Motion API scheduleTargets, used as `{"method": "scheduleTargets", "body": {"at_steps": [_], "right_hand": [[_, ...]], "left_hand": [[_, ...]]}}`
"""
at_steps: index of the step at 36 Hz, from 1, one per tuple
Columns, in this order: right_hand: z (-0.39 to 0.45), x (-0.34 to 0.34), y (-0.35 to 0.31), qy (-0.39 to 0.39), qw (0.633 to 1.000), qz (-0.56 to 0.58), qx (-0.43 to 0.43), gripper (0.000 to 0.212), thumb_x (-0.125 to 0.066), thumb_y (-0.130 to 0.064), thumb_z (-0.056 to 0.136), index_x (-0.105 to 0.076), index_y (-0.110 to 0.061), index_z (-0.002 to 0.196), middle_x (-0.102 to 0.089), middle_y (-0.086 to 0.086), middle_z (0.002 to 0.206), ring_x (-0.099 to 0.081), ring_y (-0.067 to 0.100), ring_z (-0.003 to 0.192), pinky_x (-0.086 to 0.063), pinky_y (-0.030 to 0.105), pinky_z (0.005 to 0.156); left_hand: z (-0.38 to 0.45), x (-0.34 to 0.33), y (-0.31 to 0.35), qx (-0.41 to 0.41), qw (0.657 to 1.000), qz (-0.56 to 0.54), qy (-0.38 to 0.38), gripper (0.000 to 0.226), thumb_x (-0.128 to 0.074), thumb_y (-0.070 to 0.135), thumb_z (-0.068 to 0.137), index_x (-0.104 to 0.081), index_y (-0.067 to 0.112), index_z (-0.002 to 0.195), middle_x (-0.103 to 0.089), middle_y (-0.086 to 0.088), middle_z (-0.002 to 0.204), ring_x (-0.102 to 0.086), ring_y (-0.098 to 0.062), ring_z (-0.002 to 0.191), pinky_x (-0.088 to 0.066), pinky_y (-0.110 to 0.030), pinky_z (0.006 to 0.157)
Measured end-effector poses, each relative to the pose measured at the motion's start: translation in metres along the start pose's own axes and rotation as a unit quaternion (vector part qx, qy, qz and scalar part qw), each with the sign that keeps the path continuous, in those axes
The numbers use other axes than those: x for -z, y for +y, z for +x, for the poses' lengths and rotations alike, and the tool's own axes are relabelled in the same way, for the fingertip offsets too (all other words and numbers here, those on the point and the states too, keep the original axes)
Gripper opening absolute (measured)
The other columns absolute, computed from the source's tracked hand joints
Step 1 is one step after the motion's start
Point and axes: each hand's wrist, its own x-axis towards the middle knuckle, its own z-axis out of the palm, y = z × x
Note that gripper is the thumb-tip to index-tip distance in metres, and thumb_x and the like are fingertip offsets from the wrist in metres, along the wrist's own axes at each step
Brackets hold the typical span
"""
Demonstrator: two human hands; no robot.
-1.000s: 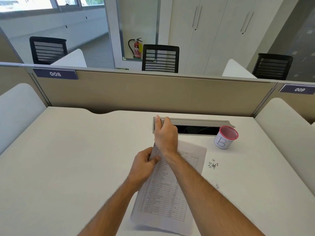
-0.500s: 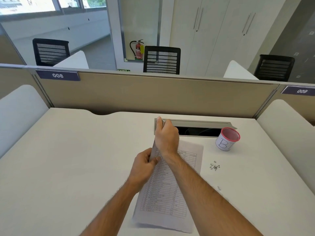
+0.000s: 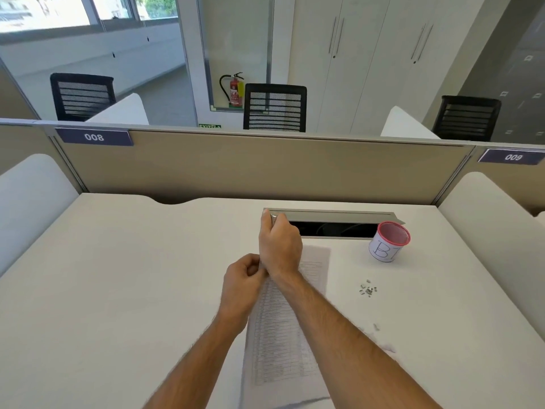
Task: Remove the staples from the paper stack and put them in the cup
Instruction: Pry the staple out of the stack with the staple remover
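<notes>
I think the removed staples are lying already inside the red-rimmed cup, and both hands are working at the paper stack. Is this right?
Not quite. The head view shows the removed staples in a small pile on the desk, in front of the red-rimmed cup, not inside it. The left hand and right hand are indeed at the paper stack.

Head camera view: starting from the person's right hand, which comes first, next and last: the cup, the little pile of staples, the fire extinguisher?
From the right hand:
1. Cup, on the desk to its right, and pile of staples, right and nearer the person: too close to call.
2. Fire extinguisher, far behind the partition.
</notes>
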Motion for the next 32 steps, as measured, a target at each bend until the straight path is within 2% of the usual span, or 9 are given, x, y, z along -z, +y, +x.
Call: {"method": "scheduleTargets", "body": {"at_steps": [3,8,11,13,22,26,30,32], "right_hand": [[-0.002,-0.001,-0.003,0.012,1.0,0.013,0.011,0.047,-0.037,-0.047,0.106,-0.058,-0.012,0.083,-0.062,-0.004,0.063,-0.059,0.016,0.057,-0.045,0.032,0.054],[-0.003,-0.001,-0.007,0.026,0.999,0.022,0.027,0.046,-0.042,-0.047,0.105,-0.052,-0.017,0.072,-0.057,-0.007,0.056,-0.048,0.006,0.047,-0.029,0.021,0.045],[-0.002,0.0,-0.006,0.028,0.999,0.03,0.024,0.048,-0.042,-0.049,0.103,-0.049,-0.018,0.067,-0.053,-0.007,0.053,-0.046,0.008,0.046,-0.028,0.023,0.046],[-0.002,0.0,-0.005,0.028,0.999,0.04,0.021,0.049,-0.043,-0.05,0.102,-0.048,-0.018,0.065,-0.052,-0.006,0.052,-0.044,0.008,0.044,-0.027,0.022,0.045],[-0.001,0.002,-0.008,0.021,0.998,0.063,0.019,0.051,-0.045,-0.053,0.101,-0.049,-0.019,0.063,-0.049,-0.009,0.051,-0.042,0.007,0.042,-0.028,0.021,0.045],[-0.001,0.001,-0.006,0.02,0.997,0.067,0.015,0.052,-0.045,-0.056,0.1,-0.051,-0.019,0.063,-0.052,-0.008,0.052,-0.045,0.007,0.043,-0.031,0.021,0.045],[-0.001,0.0,-0.003,0.023,0.998,0.059,0.004,0.056,-0.042,-0.062,0.098,-0.055,-0.019,0.066,-0.058,-0.006,0.054,-0.051,0.009,0.046,-0.042,0.026,0.047],[-0.002,-0.001,-0.002,0.02,0.999,0.047,0.008,0.056,-0.04,-0.063,0.098,-0.056,-0.018,0.069,-0.058,-0.007,0.055,-0.051,0.008,0.047,-0.04,0.025,0.049]], "left_hand": [[0.003,-0.001,0.008,0.006,1.0,-0.008,0.024,0.015,-0.068,0.009,0.095,-0.08,0.013,0.086,-0.079,-0.006,0.079,-0.076,-0.034,0.084,-0.063,-0.054,0.079],[0.001,-0.003,0.012,0.014,0.999,-0.03,0.042,0.018,-0.069,0.0,0.09,-0.08,0.009,0.08,-0.077,-0.012,0.075,-0.072,-0.033,0.076,-0.062,-0.051,0.075],[0.001,-0.004,0.013,0.013,0.999,-0.027,0.041,0.018,-0.068,-0.001,0.09,-0.081,0.009,0.082,-0.078,-0.013,0.078,-0.074,-0.042,0.084,-0.061,-0.056,0.079],[0.001,-0.004,0.014,0.012,0.999,-0.02,0.035,0.017,-0.068,0.0,0.092,-0.081,0.009,0.084,-0.079,-0.012,0.079,-0.074,-0.041,0.086,-0.062,-0.058,0.079],[0.001,0.0,0.014,0.001,1.0,0.005,0.023,0.017,-0.067,0.004,0.095,-0.08,0.012,0.09,-0.08,-0.006,0.08,-0.078,-0.031,0.081,-0.064,-0.054,0.079],[0.0,0.001,0.013,0.003,1.0,0.011,0.022,0.018,-0.066,0.003,0.096,-0.08,0.013,0.09,-0.081,-0.004,0.08,-0.078,-0.027,0.08,-0.065,-0.051,0.079],[-0.001,-0.001,0.011,0.005,1.0,0.02,0.014,0.019,-0.065,0.004,0.097,-0.08,0.014,0.09,-0.081,-0.003,0.081,-0.079,-0.026,0.08,-0.065,-0.051,0.079],[0.0,-0.001,0.01,0.003,1.0,0.02,0.016,0.018,-0.066,0.007,0.097,-0.08,0.015,0.091,-0.081,-0.002,0.081,-0.079,-0.025,0.079,-0.065,-0.052,0.08]]}}
